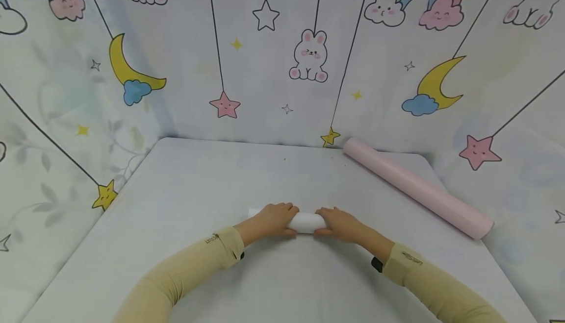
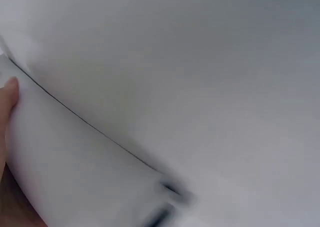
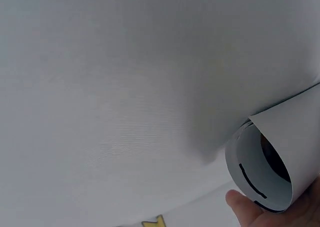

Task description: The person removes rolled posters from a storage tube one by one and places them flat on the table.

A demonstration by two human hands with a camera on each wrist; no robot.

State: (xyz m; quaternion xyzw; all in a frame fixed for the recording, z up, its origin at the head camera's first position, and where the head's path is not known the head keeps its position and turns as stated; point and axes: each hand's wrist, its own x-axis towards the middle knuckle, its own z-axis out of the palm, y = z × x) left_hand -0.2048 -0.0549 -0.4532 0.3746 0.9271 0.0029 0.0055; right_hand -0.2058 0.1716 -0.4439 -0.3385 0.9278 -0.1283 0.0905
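The paper roll shows between the left hand and right hand; both grasp it, fingers on its far side, thumbs on its near.

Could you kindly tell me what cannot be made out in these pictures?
Head: right end of the white roll, hidden by the right hand.
Head: right cuff's lettering, too small to read.
Left wrist: what the dark patches are, blurred.
Left wrist: most of the left hand, cut off by the left edge.
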